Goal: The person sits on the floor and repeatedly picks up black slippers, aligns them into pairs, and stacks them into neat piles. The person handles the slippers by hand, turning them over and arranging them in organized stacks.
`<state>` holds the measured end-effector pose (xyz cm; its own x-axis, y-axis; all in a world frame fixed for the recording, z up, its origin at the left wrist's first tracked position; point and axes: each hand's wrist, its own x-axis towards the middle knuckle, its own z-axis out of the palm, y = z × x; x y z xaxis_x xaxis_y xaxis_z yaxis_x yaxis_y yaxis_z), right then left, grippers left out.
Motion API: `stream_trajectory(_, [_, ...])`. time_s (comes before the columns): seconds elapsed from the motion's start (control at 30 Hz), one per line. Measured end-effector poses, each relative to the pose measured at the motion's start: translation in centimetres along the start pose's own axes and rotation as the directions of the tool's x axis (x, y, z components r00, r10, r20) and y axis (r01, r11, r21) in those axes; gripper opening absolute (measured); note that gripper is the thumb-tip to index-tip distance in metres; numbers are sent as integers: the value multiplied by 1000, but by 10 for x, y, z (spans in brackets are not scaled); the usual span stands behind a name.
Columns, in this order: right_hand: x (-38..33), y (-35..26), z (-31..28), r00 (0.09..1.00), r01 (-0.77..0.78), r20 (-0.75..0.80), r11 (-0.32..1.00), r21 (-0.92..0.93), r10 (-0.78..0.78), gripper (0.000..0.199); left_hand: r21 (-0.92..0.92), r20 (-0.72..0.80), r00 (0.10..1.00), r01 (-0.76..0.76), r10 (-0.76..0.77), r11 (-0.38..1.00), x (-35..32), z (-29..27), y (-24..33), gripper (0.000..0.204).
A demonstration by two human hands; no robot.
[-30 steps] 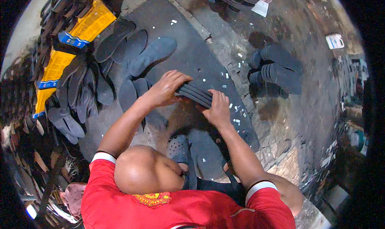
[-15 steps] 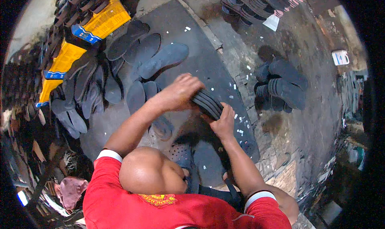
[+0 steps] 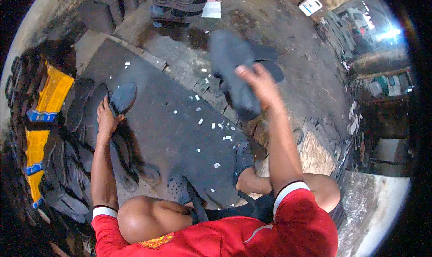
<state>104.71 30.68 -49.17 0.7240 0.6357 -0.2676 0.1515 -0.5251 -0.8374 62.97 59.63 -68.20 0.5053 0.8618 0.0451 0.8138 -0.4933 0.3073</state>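
In my right hand [image 3: 263, 86] is a dark sandal [image 3: 231, 59], slightly blurred, with the thumb on top of it. It is over or against a small group of dark sandals [image 3: 268, 59] on the floor at the right, and hides part of them. At the left, my left hand [image 3: 108, 116] is closed on the edge of a dark flat sandal [image 3: 123, 98]. Other dark sandals [image 3: 81, 104] lie around that hand, some overlapping one another. The straps of the sandal in my left hand cannot be seen.
A dark mat [image 3: 157, 108] covers the floor in front, with small white scraps [image 3: 213, 125] scattered on it. Stacked sandals [image 3: 177, 7] stand at the far side. Yellow and blue packaging [image 3: 53, 90] lines the left edge. A white jug [image 3: 310, 6] is at the far right.
My hands were together on a strapped sandal in the middle. Now they are apart: the right holds a sandal at the right, the left grips another at the left. The view has turned right.
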Motion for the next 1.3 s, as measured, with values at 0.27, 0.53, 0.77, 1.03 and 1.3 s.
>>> stream_trajectory(0.27, [95,37,-135,958,-286,87,873,395,274,69,-41,-142,929,339,-342,940,24,13,-21,90])
stream_trajectory(0.53, [141,59,-173,951,-211,-306,634,-744,-44,86,-44,48,885,465,-463,884,15,8,-38,110])
stream_trajectory(0.77, [33,-32,29,759,502,-136,705,-501,-637,50,-144,-388,920,-7,-50,990,-11,-78,-16,104])
stream_trajectory(1.03, [-131,60,289,643,56,757,992,111,-121,43,-221,-16,792,593,-611,774,-253,-25,0,92])
stream_trajectory(1.3, [-208,69,399,751,-153,641,986,-66,160,68,-480,171,659,705,-732,522,-237,-41,29,51])
